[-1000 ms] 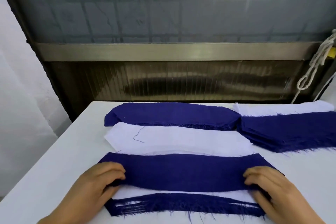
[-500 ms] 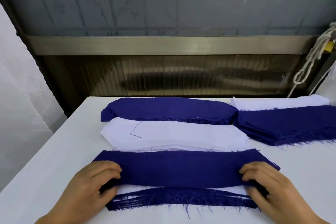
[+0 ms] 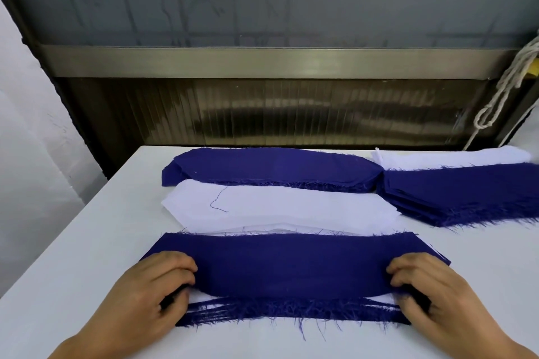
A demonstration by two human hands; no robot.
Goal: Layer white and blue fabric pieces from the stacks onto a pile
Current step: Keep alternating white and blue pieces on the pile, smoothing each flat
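- Two bare hands, low in frame: left hand [image 3: 151, 297] and right hand [image 3: 434, 297] each pinch one end of a blue fabric piece [image 3: 288, 265], fingers curled on top, thumbs tucked under.
- One blue piece in the grip: long band, woven cloth, straight frayed far edge, curved near edge; lies flat atop the pile [image 3: 291, 313] at lower centre.
- Pile: white layer peeks out under the band, w/ blue layers' frayed, thready edges along the near side.
- Four stacks behind: white stack [image 3: 280, 207] mid-frame, pointed ends, a loose dark thread on top; blue stack [image 3: 271, 166] beyond it, rounded ends; 2nd blue stack [image 3: 466, 195] at right, fringed edge, many layers; 2nd white stack [image 3: 455, 159] at upper right, partly under that blue one.
- One white table [image 3: 73, 256], smooth, matte.
- One knotted pale rope [image 3: 501, 93] hangs at far right edge, by a metal rail [image 3: 262, 63].
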